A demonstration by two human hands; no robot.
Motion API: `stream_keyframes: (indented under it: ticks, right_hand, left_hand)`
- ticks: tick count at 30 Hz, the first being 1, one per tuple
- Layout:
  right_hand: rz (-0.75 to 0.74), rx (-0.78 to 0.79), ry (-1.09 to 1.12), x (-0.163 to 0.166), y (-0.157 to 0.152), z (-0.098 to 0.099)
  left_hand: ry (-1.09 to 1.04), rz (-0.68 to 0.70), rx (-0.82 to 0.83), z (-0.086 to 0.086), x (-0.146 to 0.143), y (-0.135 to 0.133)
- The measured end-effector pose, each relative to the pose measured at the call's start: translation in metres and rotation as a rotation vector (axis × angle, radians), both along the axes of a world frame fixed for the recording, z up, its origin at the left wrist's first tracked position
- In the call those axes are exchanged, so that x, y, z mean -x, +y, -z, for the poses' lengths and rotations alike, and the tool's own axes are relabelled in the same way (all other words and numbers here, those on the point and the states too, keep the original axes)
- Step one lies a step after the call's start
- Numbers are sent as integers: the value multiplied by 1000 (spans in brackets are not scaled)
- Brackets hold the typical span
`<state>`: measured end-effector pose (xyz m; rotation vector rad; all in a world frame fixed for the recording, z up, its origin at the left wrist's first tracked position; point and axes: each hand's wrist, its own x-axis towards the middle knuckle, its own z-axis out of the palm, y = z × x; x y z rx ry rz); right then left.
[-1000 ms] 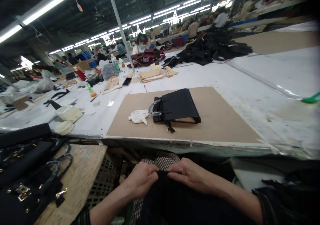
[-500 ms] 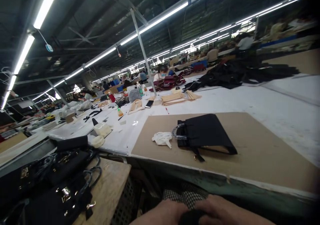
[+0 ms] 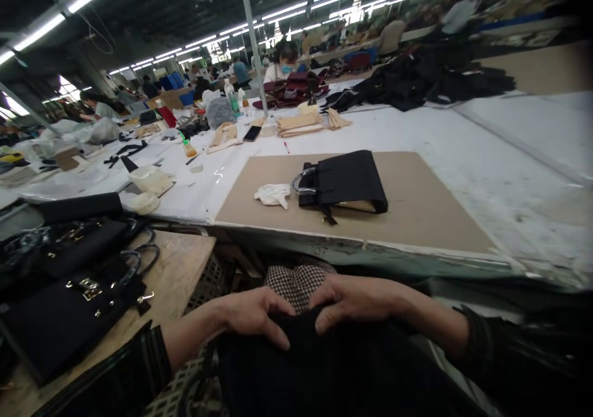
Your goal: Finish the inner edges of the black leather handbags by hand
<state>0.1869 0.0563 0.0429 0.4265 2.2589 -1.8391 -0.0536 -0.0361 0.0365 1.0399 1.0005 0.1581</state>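
Observation:
Low in the view, my left hand (image 3: 254, 313) and my right hand (image 3: 354, 298) pinch the upper edge of a black cloth-like piece (image 3: 310, 370). Both thumbs lie over its near side, while the other fingers are partly hidden behind it. Its full shape runs out of view, so its kind is unclear. Beyond my hands, black-and-white checked fabric (image 3: 301, 281) covers my lap. On the table ahead lies a black handbag (image 3: 349, 179) on its side, its wrapped handle pointing left. A crumpled white glove or cloth (image 3: 273, 194) is beside that handle.
A brown board (image 3: 430, 219) lies under the handbag on the white table (image 3: 482, 157). Several black bags with metal fittings (image 3: 69, 299) crowd a wooden surface (image 3: 185, 256) at left. Farther off are a phone (image 3: 252, 133), tan pieces (image 3: 296, 125), a black fabric heap (image 3: 417, 83) and a co-worker (image 3: 278, 65).
My view has tipped downward, so the table things appear higher. My hands and forearms show more fully, with the hands farther up in view and the black piece visible between them.

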Motion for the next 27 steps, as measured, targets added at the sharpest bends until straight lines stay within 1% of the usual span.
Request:
stream_keyframes:
  ticks: [1,3,7,9,11,15,18,20,22,24,27]
  right_hand:
    - [-9,22,-9,-1,0,5]
    - [-35,66,-13,-3,3,14]
    - [-61,137,-6,-3,13,26]
    - [-63,145,5,-3,16,30]
    - [-66,151,22,-3,18,34]
    - [-44,213,39,-8,17,42]
    - [-9,245,36,-15,16,46]
    - [9,226,32,-20,16,46]
    - [34,197,27,-26,14,45]
    - [65,177,26,-31,12,42]
    - [79,170,36,-34,9,39]
  left_hand:
    - [3,-8,6,4,-1,-4]
    - [29,31,-21,8,-3,-7]
    - [75,194,-194,6,1,-4]
    - [87,240,-264,7,4,-2]
    - [87,258,-300,10,5,-1]
    - [69,253,-294,17,3,1]
    - [64,249,-267,17,4,2]
    - [85,235,-266,12,9,0]
    - [134,185,-269,6,15,-5]
    - [175,93,-237,1,20,-15]
    - [177,-79,-134,-3,21,-33]
